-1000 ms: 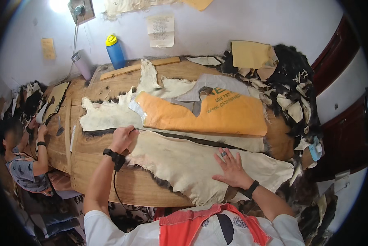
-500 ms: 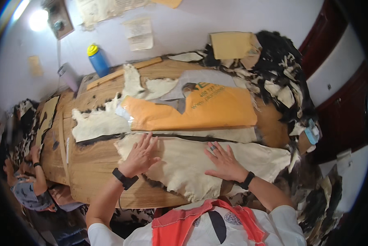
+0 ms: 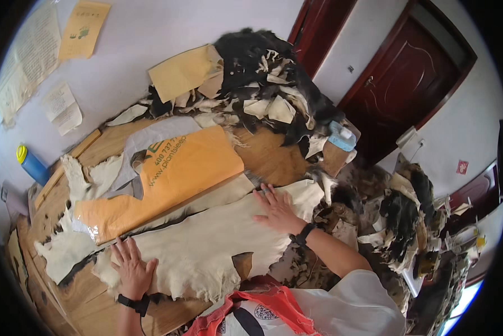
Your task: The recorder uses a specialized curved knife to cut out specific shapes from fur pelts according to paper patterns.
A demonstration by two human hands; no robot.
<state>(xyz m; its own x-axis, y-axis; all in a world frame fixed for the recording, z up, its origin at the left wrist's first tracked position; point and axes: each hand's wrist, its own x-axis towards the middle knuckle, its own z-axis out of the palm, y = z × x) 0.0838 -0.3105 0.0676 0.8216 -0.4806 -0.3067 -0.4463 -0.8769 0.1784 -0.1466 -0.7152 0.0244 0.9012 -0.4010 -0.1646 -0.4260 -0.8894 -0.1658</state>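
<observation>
A long pale hide (image 3: 190, 246), skin side up with dark fur showing along its edges, lies across the wooden table. My left hand (image 3: 133, 271) rests flat on its left end, fingers spread. Near its right end my right hand (image 3: 276, 211) also lies flat and open, with a ring on one finger. Neither hand grips anything. Just beyond this hide, an orange plastic bag (image 3: 190, 173) lies on another pale hide (image 3: 66, 255), covering much of it. A brown gap shows at the near edge of the first hide.
A heap of black-and-white fur pieces (image 3: 251, 67), with a tan paper sheet (image 3: 184, 73) on it, stands at the back. A light-blue packet (image 3: 342, 136) sits at the table's right. More fur scraps (image 3: 408, 201) are piled at right. A blue bottle (image 3: 33, 165) stands far left.
The view has swung right, bringing the door and right-hand fur pile in and leaving the other person out. My right hand has moved toward the hide's right end; my left stays near its left end.
</observation>
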